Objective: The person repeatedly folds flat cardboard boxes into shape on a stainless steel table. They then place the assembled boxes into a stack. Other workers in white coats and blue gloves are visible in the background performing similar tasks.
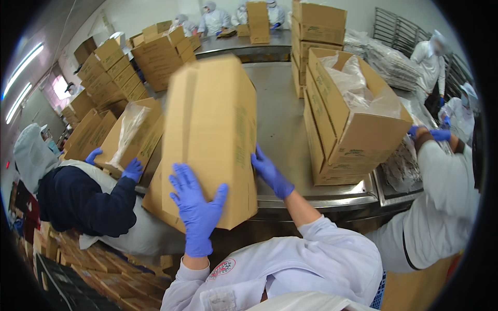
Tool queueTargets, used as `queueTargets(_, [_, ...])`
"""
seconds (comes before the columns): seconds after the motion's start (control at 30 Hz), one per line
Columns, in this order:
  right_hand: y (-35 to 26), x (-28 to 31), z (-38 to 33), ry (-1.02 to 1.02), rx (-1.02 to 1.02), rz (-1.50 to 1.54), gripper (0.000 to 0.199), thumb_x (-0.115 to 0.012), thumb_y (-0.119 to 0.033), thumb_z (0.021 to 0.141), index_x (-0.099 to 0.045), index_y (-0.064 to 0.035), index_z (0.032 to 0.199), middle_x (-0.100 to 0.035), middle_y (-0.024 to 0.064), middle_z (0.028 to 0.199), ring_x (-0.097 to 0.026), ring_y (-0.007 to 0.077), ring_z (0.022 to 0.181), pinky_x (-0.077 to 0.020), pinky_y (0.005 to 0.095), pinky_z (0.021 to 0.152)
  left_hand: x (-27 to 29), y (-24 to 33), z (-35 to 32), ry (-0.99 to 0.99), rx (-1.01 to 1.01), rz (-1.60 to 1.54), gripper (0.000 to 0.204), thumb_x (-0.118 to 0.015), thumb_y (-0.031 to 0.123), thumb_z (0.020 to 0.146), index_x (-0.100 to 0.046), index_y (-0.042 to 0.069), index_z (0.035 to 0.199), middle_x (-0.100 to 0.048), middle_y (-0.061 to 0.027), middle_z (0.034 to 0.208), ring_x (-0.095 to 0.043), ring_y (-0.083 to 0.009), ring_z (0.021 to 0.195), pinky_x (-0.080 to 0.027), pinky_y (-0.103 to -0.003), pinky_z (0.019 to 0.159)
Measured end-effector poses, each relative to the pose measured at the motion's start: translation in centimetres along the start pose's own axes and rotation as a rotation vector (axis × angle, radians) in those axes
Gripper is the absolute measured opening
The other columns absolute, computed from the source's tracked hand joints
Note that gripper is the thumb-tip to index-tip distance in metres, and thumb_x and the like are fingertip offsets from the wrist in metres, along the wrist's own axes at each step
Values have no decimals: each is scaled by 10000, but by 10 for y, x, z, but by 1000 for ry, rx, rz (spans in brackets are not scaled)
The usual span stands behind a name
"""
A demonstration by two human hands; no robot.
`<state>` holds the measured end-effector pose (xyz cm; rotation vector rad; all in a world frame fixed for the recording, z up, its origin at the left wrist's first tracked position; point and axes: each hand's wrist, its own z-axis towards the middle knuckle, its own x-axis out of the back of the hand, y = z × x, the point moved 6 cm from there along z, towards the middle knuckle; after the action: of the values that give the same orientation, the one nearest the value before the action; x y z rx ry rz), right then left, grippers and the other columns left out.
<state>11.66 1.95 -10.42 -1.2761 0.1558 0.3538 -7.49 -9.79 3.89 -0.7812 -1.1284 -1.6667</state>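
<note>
A tall brown cardboard box (215,119) stands tilted in front of me over the near edge of the steel table, its long seam side facing me. My left hand (198,207), in a blue-violet glove, lies spread against the box's near face, low down. On the box's right side rests my right hand (271,171), gloved alike, with its fingers stretched along the cardboard. Another cardboard piece (161,199) shows behind the box's lower left; how it joins cannot be seen. The box's far side is hidden.
Stacked open boxes with plastic liners (358,124) stand on the steel table (280,119) at right. At left a co-worker in a dark jacket (85,192) holds a lined box (129,135). Another co-worker (436,192) handles plastic bags at right. Flattened cardboard (104,264) lies lower left.
</note>
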Motion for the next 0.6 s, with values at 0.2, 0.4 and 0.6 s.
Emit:
queueTargets(0.2, [-291, -48, 20, -45, 498, -346, 646, -596, -174, 844, -263, -25, 1378, -397, 90, 1338, -421, 152, 1167, -321, 266, 984, 15, 17, 35, 184, -200, -1393, 736, -427, 409, 908, -67, 4, 1406, -73, -149, 1473, -149, -250, 1343, -157, -333, 1078])
queueTargets(0.4, [-450, -78, -130, 97, 1129, -1099, 456, -562, -94, 817, -414, 16, 1234, -443, 167, 1279, -485, 244, 1117, -400, 317, 936, 47, 152, 24, -156, -615, -2009, 867, -440, 493, 868, 27, -10, 1398, -11, -156, 1474, -67, -252, 1353, -83, -345, 1086])
queueTargets(0.6, [-481, -119, -222, 583, 725, -807, 545, -397, -68, 847, -255, 6, 1368, -351, 172, 1358, -413, 252, 1211, -341, 337, 998, 33, 273, -24, -294, -1002, -2052, 845, -355, 508, 891, 55, -45, 1380, 38, -218, 1456, 21, -288, 1356, -43, -356, 1087])
